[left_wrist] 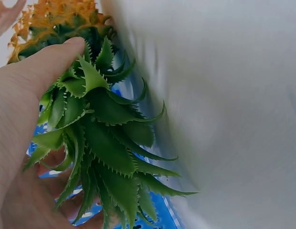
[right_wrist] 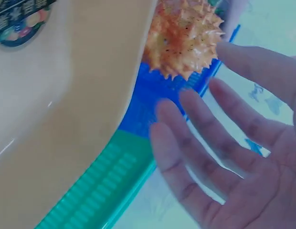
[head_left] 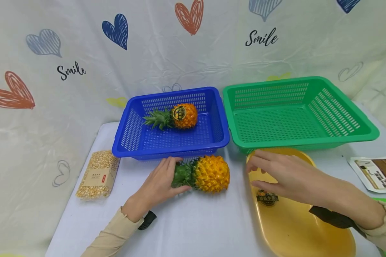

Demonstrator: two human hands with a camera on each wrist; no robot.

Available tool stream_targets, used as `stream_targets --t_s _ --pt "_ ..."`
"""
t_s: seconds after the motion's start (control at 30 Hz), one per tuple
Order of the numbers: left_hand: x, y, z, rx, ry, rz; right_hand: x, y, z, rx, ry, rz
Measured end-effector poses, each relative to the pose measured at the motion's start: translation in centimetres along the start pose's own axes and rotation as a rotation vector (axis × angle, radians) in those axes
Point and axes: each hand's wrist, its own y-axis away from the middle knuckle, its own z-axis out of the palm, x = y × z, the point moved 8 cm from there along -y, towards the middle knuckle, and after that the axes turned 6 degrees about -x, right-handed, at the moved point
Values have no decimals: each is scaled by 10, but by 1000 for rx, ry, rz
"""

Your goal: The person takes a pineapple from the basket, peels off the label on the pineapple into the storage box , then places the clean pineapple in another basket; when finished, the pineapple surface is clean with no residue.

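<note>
My left hand (head_left: 159,184) grips a small yellow-orange pineapple (head_left: 212,174) by its green leaf crown (left_wrist: 110,138). In the left wrist view the thumb lies across the base of the leaves, and the other fingers are partly hidden behind them. The fruit lies on its side in front of the blue basket, its body pointing right. Over the far left part of the yellow tray (head_left: 296,232) is my right hand (head_left: 286,171), fingers spread and slightly bent, holding nothing. A dark round label (head_left: 267,198) shows inside that tray, below the right hand.
Another pineapple (head_left: 184,116) with a dark label lies in the blue basket (head_left: 125,151). To its right stands a green basket (head_left: 370,134). A bag of corn kernels (head_left: 98,175) lies at the left, a flat white-and-brown packet (head_left: 377,173) at the right.
</note>
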Motion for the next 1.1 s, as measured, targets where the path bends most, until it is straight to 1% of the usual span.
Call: stream_targets --t_s 0.1,0.2,0.33,0.47,0.57,0.77,1.0,1.1 --pt "3 1 -1 8 -19 14 -10 -9 -3 31 -31 -45" --pt "4 2 -1 16 -34 28 -16 -22 1 31 -76 -79" --pt "6 2 -2 23 -42 46 -20 -41 13 -24 -136 -108" --pt "7 2 -2 21 -48 57 -24 -55 23 -67 -166 -136" --pt "7 1 -3 19 -55 62 -27 -62 29 -96 -164 -152" --pt "6 3 -3 24 -49 63 -32 -72 40 -167 -148 -155" --pt "5 4 -2 38 -53 71 -31 -82 48 -185 -104 -165" --pt "5 4 -2 44 -54 75 -29 -84 49 -196 -105 -156"
